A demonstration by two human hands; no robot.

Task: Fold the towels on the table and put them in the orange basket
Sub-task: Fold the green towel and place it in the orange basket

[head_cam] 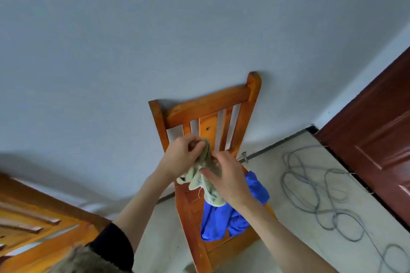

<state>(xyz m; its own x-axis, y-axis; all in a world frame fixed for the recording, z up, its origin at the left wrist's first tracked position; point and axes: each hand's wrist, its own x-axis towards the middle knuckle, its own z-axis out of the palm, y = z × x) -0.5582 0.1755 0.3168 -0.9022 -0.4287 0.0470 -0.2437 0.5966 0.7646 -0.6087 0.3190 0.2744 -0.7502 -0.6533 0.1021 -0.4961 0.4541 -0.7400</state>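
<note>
A crumpled pale green towel [207, 184] hangs in the air above a wooden chair [206, 106]. My left hand [182, 155] grips its upper end near the chair's backrest. My right hand [226, 177] pinches the towel lower down, just to the right. A bright blue towel [224, 219] lies bunched on the chair seat, below both hands, with part of it draped over the seat's right side. No orange basket and no table are in view.
The chair stands against a pale wall. A loose grey cable [321, 195] coils over the floor to the right. A dark red door [377, 139] stands at the far right. Another wooden piece of furniture [33, 217] fills the lower left corner.
</note>
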